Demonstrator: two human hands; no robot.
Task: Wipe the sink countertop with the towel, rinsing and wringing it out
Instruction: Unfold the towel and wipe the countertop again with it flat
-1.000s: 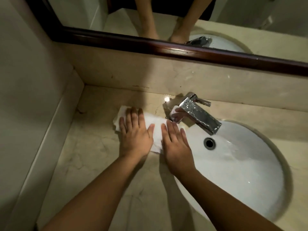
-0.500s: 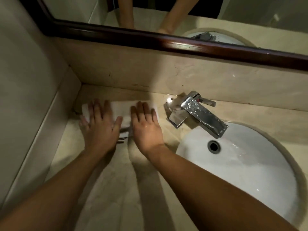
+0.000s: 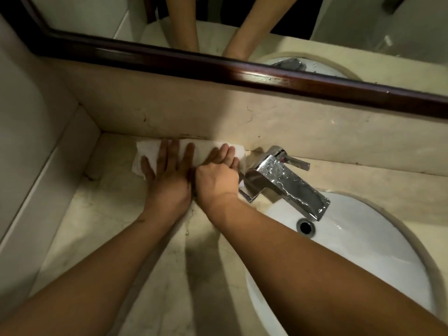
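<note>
A white towel (image 3: 149,154) lies stretched along the back of the beige marble countertop (image 3: 101,214), right against the backsplash (image 3: 194,112). My left hand (image 3: 169,178) presses flat on its left half, fingers spread. My right hand (image 3: 218,174) sits on its right end with fingers bent over the cloth, close to the base of the chrome faucet (image 3: 291,183). The two hands touch side by side. Much of the towel is hidden under them.
The white oval sink basin (image 3: 375,258) with its overflow hole (image 3: 306,226) lies to the right, below the wet faucet spout. A side wall (image 3: 24,141) closes the counter on the left. A dark wooden mirror frame (image 3: 218,66) runs above the backsplash.
Both hands slid the towel from the left part of the counter back and to the right; it now lies along the backsplash next to the faucet. My right hand's fingers have curled.
</note>
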